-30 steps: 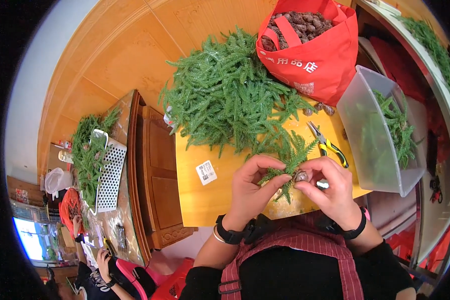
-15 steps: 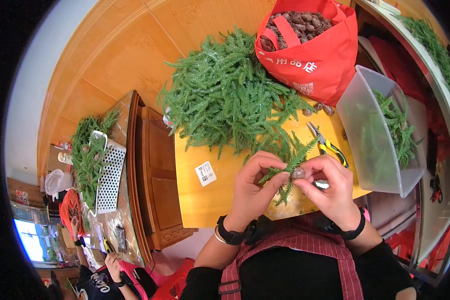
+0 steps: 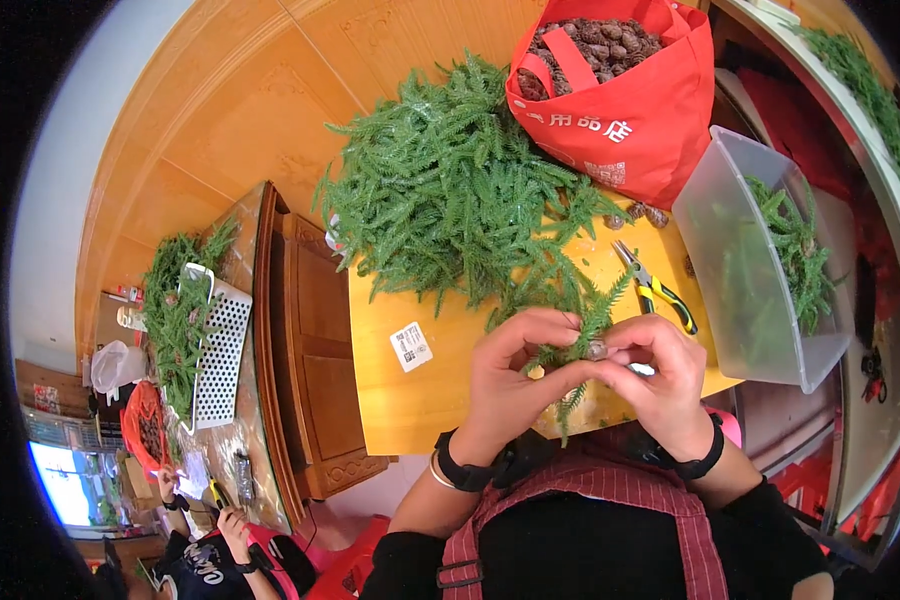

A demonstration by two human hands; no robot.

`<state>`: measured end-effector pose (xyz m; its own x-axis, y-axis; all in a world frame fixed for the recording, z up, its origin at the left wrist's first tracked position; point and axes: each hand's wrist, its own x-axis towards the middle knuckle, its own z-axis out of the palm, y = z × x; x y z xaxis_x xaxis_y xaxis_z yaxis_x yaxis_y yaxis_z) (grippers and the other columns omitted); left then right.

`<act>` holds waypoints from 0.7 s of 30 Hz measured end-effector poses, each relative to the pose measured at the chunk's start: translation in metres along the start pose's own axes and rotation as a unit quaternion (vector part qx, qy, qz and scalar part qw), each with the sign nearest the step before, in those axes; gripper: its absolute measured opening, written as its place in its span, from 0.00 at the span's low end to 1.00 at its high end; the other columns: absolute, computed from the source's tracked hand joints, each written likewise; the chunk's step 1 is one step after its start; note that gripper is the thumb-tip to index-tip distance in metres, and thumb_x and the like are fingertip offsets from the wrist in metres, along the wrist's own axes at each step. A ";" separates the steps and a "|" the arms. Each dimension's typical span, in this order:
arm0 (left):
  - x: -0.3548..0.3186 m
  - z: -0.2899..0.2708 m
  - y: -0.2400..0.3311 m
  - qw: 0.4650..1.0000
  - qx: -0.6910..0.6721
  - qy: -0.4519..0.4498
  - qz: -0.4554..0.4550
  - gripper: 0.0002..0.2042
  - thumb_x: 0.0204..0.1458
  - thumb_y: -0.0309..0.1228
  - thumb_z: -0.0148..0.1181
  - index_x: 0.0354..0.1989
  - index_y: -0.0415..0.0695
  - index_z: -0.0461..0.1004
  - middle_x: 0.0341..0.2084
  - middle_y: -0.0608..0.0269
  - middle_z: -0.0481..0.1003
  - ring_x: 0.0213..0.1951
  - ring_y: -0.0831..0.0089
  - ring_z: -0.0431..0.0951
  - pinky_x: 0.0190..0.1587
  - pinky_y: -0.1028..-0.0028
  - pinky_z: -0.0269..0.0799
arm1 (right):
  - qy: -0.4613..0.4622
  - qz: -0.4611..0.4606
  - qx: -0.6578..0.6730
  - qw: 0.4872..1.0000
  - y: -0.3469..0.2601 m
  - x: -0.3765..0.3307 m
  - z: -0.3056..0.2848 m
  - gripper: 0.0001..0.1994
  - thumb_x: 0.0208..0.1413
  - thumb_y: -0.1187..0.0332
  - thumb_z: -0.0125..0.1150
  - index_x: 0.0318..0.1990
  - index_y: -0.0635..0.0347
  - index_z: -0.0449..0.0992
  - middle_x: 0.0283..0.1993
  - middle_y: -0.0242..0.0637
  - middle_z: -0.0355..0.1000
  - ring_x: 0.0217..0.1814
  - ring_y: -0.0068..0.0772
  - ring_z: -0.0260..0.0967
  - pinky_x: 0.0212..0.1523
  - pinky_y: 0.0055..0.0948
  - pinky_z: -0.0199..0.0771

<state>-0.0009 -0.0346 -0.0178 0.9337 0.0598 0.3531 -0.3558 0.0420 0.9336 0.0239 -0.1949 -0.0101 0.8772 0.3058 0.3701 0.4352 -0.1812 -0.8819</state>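
Observation:
Over the front edge of the yellow table (image 3: pixel 390 400), my left hand (image 3: pixel 523 372) pinches a green fir sprig (image 3: pixel 598 312). My right hand (image 3: pixel 660 365) has its thumb and fingertips closed on a small brown pine cone (image 3: pixel 597 349), pressed against the sprig's middle. Fingers cover much of the cone and of the stem. A large heap of similar fir sprigs (image 3: pixel 450 190) lies just beyond my hands. Pliers (image 3: pixel 653 288) with yellow and black handles rest on the table past my right hand.
A red bag (image 3: pixel 630 120) full of pine cones stands at the back right, beside a clear plastic bin (image 3: pixel 750 260) holding sprigs. Left of the table are a wooden cabinet (image 3: pixel 315 370) and a white perforated basket (image 3: pixel 222 350). Another person's hand (image 3: pixel 234 535) works at lower left.
My left fingers have slid toward the right, over the sprig and close to the cone. The sprig is turned slightly. Over at the left, the other person's hands have moved lower.

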 end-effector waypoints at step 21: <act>0.000 -0.003 0.006 0.999 0.018 -0.048 0.016 0.11 0.36 0.13 0.63 0.28 0.38 0.71 0.32 0.54 0.73 0.36 0.70 0.74 0.38 0.74 0.71 | -0.078 -0.222 -0.053 0.971 -0.017 0.032 -0.026 0.15 0.40 0.84 0.53 0.38 0.66 0.64 0.37 0.44 0.71 0.29 0.30 0.70 0.31 0.24 0.71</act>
<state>-0.0037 -0.0315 -0.0122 0.9223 -0.0348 0.3849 -0.3849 0.0051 0.9229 0.0498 -0.2065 0.0240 0.5614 0.5113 0.6507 0.7887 -0.0925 -0.6078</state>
